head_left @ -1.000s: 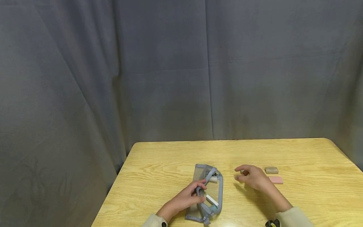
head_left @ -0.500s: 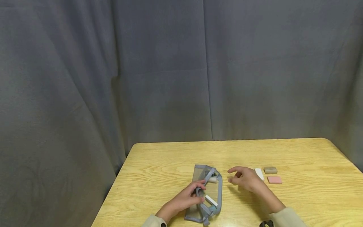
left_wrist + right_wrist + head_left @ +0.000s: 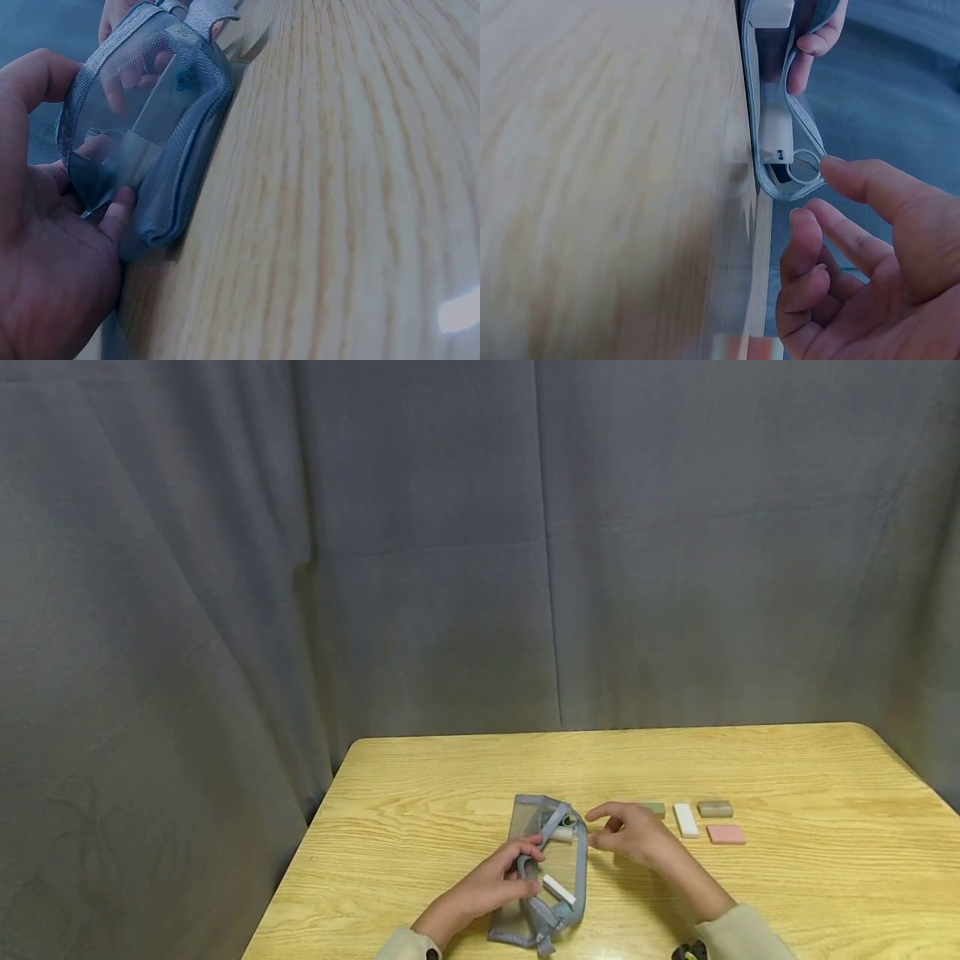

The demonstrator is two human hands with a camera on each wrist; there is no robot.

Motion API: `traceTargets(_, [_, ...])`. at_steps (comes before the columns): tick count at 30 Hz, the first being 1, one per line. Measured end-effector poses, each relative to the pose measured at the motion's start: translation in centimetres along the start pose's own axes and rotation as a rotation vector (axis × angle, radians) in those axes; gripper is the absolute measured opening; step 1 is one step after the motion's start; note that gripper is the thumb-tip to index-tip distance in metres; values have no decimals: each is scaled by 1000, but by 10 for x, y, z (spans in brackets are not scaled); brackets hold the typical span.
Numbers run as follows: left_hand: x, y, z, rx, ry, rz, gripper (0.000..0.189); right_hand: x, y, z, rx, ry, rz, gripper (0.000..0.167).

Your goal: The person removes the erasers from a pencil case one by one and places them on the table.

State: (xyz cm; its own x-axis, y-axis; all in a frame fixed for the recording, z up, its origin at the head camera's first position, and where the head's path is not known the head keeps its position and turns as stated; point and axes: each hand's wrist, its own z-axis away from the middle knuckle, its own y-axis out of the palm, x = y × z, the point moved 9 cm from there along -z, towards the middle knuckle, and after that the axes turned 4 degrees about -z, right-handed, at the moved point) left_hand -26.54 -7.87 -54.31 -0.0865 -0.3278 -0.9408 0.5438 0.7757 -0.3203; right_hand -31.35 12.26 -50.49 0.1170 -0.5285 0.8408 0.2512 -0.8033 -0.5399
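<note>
Observed a grey curtain [image 3: 427, 543] across the upper frame of the head view, cut off at the top and both sides. Located below it the wood-grain table [image 3: 420, 768], cut off at the bottom edge. Found the grey mesh pouch [image 3: 582, 860] on the table at lower centre, mouth spread toward the right of the frame, left part partly covered by a hand.

Recorded the left hand [image 3: 491, 881] at lower centre, grasping the pouch rim between thumb and fingers; could not see every fingertip from above. Recorded the right hand [image 3: 637, 839] just right of the pouch, released and holding nothing, thumb and forefinger parted; could not confirm contact with the rim. Noted further fingers dimly through the mesh in the left wrist view; could not assign to either hand.

Saw the right sleeve [image 3: 742, 935] and left sleeve [image 3: 405, 946] cut off at the bottom edge, also a dark wristband [image 3: 690, 952] near the right cuff.

Listed at right of centre: pink block [image 3: 726, 834], brown block [image 3: 715, 809], white block [image 3: 686, 820], and green block [image 3: 654, 809], partly hidden behind the right hand. Detected inside the pouch a white bar [image 3: 558, 890], a pale item [image 3: 561, 833] partly masked by the rim, and a thin ring [image 3: 802, 183]. Could not identify a teal patch [image 3: 562, 910] at the pouch's lower end.
</note>
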Motion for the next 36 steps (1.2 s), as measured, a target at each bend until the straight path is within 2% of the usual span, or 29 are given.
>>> traceTargets(12, [-2,-1,-1,-6,-3,-6,35,0,12,-6,18,48,27,32])
traceTargets(19, [1,0,-1,9,-2,4,36,1,18,-8,35,58,36,34])
traceTargets(24, [-2,2,0,35,16,19,35,1,22,-10,44,77,85,36])
traceTargets(36, [-5,2,0,43,24,19,35,7,23,-16,41,45,149,35])
